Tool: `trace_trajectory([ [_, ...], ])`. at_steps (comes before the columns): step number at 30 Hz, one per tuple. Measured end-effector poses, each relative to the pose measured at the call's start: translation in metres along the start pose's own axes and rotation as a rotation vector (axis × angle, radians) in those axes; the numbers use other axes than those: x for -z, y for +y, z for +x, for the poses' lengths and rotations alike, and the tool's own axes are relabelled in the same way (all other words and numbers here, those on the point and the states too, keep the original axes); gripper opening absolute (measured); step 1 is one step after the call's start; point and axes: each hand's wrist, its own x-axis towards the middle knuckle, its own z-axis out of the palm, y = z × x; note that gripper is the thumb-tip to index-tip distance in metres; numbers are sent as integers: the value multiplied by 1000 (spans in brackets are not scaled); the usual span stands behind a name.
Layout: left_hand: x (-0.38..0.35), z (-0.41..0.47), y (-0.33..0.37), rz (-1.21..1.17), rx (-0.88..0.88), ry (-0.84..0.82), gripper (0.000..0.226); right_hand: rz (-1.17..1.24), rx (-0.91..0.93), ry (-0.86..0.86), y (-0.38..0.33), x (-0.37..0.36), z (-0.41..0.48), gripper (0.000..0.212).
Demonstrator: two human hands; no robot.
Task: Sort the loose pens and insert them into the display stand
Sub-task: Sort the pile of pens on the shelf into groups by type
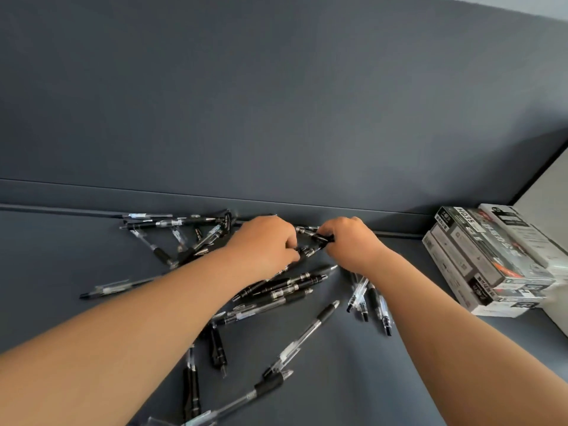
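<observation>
Several black and clear retractable pens (pixel 276 290) lie scattered over a dark grey table (pixel 92 241). My left hand (pixel 264 244) and my right hand (pixel 350 241) meet near the table's back edge. Both have curled fingers closed round a small bunch of black pens (pixel 312 241) held between them. More pens (pixel 178 232) lie in a heap left of my left hand, and others (pixel 368 299) under my right forearm. No display stand is in view.
Stacked pen boxes (pixel 488 256) in white, black and grey stand at the right, close to the table's edge. A dark grey wall panel (pixel 276 103) rises behind the table. A light surface (pixel 550 192) shows at the far right.
</observation>
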Motion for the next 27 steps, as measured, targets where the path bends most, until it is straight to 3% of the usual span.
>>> trace_trajectory([
  [7, -8, 8, 5, 146, 21, -76, 36, -6, 19, 3, 10, -2, 3, 37],
  [14, -7, 6, 5, 206, 77, -92, 11, -105, 42, -85, 7, 0, 7, 32],
  [18, -6, 3, 7, 216, 89, -73, 31, -104, 48, -74, 7, 0, 7, 30],
  [22, -6, 2, 1, 45, 152, -72, 31, -3, 55, -9, 9, 2, 2, 24],
  [25, 1, 1, -5, -173, 207, -32, 19, 104, 60, 12, 9, 7, -6, 19],
  [27, 8, 0, -9, -348, 261, 13, 24, 203, 77, 12, 7, 12, -11, 17],
])
